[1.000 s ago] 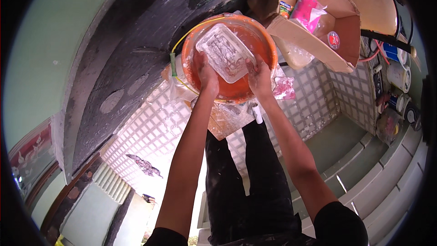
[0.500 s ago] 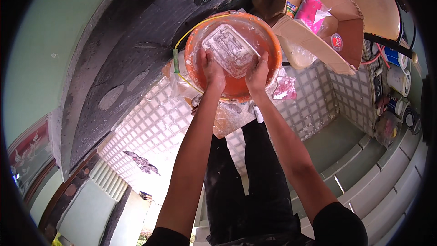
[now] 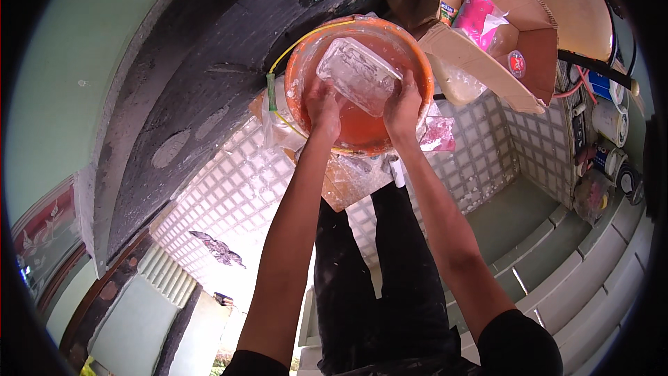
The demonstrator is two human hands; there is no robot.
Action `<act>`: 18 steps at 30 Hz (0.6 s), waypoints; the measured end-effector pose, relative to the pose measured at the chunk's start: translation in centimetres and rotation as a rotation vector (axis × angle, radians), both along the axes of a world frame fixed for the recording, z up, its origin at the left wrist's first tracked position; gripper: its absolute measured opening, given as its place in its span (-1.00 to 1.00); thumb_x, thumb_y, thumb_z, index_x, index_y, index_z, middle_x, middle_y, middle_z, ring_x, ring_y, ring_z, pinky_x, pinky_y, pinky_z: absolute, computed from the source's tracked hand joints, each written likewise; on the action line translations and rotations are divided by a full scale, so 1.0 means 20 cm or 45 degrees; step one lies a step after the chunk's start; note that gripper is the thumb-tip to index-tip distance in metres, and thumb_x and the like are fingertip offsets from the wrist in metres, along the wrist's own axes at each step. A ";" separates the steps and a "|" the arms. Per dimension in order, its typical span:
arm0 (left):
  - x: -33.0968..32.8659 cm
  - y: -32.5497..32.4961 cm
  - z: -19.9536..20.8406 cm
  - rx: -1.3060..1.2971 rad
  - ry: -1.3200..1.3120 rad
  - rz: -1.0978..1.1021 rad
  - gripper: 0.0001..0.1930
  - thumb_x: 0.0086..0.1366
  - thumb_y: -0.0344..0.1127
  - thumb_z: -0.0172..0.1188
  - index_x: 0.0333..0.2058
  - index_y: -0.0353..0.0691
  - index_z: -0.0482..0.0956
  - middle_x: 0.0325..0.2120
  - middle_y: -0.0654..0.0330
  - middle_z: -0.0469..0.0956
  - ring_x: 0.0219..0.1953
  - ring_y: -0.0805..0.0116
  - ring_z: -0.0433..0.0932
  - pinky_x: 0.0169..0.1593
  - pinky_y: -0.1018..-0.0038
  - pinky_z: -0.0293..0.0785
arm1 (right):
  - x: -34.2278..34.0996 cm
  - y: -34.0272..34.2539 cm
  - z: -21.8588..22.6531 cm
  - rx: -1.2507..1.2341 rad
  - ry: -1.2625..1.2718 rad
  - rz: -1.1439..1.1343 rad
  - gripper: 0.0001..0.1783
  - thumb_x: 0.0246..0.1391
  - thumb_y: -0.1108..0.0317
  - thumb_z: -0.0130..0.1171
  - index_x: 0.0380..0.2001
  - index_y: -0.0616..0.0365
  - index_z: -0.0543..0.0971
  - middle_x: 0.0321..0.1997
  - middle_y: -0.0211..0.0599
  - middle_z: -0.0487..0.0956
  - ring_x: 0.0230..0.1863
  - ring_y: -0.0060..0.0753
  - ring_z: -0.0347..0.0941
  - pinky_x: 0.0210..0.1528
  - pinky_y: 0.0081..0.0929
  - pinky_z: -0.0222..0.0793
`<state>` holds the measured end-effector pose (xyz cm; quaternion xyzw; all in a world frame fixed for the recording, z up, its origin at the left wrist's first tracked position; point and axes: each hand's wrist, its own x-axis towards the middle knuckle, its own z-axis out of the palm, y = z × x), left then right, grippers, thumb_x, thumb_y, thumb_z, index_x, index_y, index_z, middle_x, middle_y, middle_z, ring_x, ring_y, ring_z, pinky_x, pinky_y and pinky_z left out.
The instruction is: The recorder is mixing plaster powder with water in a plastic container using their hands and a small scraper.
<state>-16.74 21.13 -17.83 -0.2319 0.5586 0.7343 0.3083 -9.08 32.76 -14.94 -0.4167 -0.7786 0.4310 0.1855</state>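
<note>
A clear plastic container [image 3: 362,73], rectangular and smeared with white residue, is held tilted over the mouth of an orange bucket [image 3: 292,90]. My left hand [image 3: 323,110] grips its near left side, and my right hand [image 3: 403,108] grips its right end. Both hands are inside the bucket's rim, above reddish-looking liquid. White splashes coat the bucket's wall. Its yellow handle with a green grip [image 3: 271,92] hangs on the left side. Some of my fingertips are hidden behind the container.
At the upper right, a cardboard box [image 3: 487,63] holds a pink roll [image 3: 476,17] and a few packages. Paint cans [image 3: 609,124] stand along the right wall. Pale steps [image 3: 557,271] lie at lower right. A dark sloping surface [image 3: 202,63] borders the bucket's left.
The container has tipped to a steeper angle, showing less of its inside. My hands have shifted slightly right with it.
</note>
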 end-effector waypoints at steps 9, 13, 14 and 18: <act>-0.01 -0.04 0.28 -0.178 0.068 -0.129 -0.61 0.38 -0.30 -0.08 0.17 -0.02 0.20 0.08 0.20 0.30 0.07 0.20 0.35 0.00 0.22 0.49 | 0.03 0.08 0.14 -0.025 0.021 0.119 -0.74 0.24 0.42 -0.10 -0.05 0.33 0.33 -0.22 0.17 0.52 -0.20 0.18 0.47 -0.18 -0.18 0.35; 0.01 -0.06 0.34 -0.180 0.071 -0.052 -0.65 0.40 -0.22 -0.09 0.14 -0.05 0.24 0.08 0.17 0.30 0.05 0.17 0.38 -0.02 0.25 0.51 | 0.07 0.11 0.10 -0.170 -0.026 0.173 -0.68 0.26 0.37 -0.05 0.00 0.34 0.32 -0.22 -0.06 0.50 -0.19 -0.35 0.38 -0.07 -0.52 0.29; 0.02 -0.07 0.35 -0.175 0.069 -0.056 -0.65 0.40 -0.22 -0.09 0.14 -0.05 0.24 0.08 0.17 0.30 0.05 0.17 0.38 -0.02 0.25 0.51 | 0.08 0.13 0.03 -0.273 0.018 0.159 -0.68 0.28 0.33 -0.07 -0.02 0.35 0.34 -0.24 -0.10 0.49 -0.21 -0.41 0.34 -0.07 -0.54 0.28; 0.01 -0.09 0.40 -0.190 0.148 -0.059 -0.68 0.40 -0.22 -0.08 0.08 -0.12 0.30 0.01 0.16 0.36 -0.07 0.27 0.47 -0.09 0.34 0.55 | 0.07 0.10 0.08 -0.361 0.051 0.159 -0.67 0.31 0.24 -0.12 -0.13 0.35 0.38 -0.33 -0.18 0.44 -0.28 -0.50 0.24 -0.09 -0.56 0.26</act>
